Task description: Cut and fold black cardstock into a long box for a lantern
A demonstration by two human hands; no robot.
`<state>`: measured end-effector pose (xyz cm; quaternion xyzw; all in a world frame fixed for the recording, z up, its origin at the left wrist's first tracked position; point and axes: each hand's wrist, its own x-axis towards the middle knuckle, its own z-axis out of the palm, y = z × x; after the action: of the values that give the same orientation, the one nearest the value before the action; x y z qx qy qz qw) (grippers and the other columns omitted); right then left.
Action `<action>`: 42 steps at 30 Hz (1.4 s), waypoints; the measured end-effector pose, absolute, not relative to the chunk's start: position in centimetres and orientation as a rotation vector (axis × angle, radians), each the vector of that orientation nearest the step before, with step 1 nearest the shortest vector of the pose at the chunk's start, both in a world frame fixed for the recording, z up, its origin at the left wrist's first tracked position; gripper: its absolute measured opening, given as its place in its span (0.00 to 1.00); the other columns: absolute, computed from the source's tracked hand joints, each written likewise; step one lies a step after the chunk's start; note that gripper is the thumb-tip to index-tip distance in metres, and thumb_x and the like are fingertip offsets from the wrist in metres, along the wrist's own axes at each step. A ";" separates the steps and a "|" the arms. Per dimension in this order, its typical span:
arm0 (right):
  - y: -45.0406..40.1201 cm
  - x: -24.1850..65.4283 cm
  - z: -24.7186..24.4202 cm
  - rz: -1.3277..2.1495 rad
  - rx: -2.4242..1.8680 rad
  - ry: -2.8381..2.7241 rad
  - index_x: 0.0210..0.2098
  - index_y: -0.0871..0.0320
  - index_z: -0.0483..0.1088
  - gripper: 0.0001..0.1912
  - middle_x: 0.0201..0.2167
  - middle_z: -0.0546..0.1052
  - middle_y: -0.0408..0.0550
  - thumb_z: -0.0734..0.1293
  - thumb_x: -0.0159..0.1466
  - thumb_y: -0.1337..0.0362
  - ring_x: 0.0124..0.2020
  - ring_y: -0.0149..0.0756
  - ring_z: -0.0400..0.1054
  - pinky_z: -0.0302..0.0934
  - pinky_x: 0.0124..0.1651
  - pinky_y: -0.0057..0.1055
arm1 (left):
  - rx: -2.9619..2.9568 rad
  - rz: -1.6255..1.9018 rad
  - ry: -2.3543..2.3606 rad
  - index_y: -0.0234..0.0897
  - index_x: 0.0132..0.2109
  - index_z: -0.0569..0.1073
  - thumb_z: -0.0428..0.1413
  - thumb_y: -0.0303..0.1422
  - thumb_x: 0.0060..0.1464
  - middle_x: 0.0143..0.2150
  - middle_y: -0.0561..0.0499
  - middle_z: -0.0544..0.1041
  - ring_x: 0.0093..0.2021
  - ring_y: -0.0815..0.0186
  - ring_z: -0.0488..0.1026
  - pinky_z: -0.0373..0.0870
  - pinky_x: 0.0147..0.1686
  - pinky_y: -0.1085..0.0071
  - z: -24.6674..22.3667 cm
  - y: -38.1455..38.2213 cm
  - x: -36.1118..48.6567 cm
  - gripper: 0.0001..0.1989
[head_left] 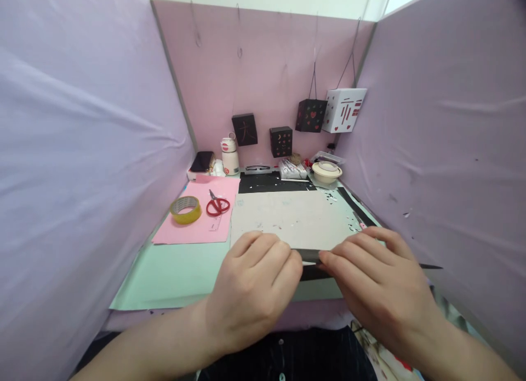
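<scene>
Left hand (255, 288) and right hand (382, 293) are both nearly closed, pinching a long, thin black paper piece (307, 255) by the near edge of the flat pale-grey board (283, 214). Left fingertips are hidden, fwiw. Uneven pulling could crease it crooked or tear it, imo.

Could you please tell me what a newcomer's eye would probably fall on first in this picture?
Probably the two bare hands, left and right, gripping a dark strip at the table's near edge. Next, perhaps, the white box with red markings, hanging at the back right, and the yellow tape roll beside red-handled scissors on pink paper at the left.
</scene>
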<state>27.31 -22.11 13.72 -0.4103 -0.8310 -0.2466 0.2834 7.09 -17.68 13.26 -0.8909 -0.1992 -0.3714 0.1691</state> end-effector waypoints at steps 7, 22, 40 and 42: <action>-22.8 28.0 13.9 -0.652 -1.073 -2.262 0.36 0.58 0.71 0.12 0.25 0.72 0.43 0.59 0.65 0.76 0.30 0.33 0.62 0.54 0.47 0.39 | -2.553 -1.042 -0.563 0.33 0.34 0.72 0.50 0.22 0.60 0.26 0.51 0.69 0.30 0.65 0.62 0.60 0.35 0.64 13.0 -17.6 6.6 0.09; -23.6 29.0 14.1 -0.512 -1.082 -2.325 0.34 0.57 0.70 0.14 0.25 0.70 0.42 0.57 0.65 0.78 0.29 0.32 0.62 0.53 0.47 0.38 | -2.747 -0.944 -0.517 0.30 0.40 0.71 0.46 0.20 0.62 0.30 0.47 0.68 0.33 0.63 0.61 0.58 0.32 0.66 12.7 -18.1 5.3 0.10; -25.1 29.8 14.8 -0.334 -1.140 -2.380 0.27 0.57 0.68 0.14 0.22 0.67 0.41 0.59 0.69 0.69 0.25 0.31 0.58 0.51 0.39 0.35 | -2.869 -1.043 -0.499 0.35 0.32 0.67 0.51 0.20 0.61 0.26 0.52 0.63 0.28 0.67 0.57 0.54 0.28 0.68 12.0 -18.3 4.2 0.09; -25.4 30.2 14.7 -0.308 -1.164 -2.373 0.28 0.57 0.69 0.13 0.22 0.68 0.42 0.60 0.69 0.68 0.26 0.31 0.58 0.51 0.38 0.35 | -2.972 -0.981 -0.511 0.34 0.37 0.69 0.46 0.21 0.63 0.30 0.50 0.66 0.31 0.66 0.60 0.58 0.30 0.69 12.1 -18.7 3.8 0.09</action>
<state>30.23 -25.40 14.73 -0.4247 -0.8662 -0.1124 0.2379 3.82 -18.73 12.14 -0.9371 -0.1612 -0.3093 -0.0151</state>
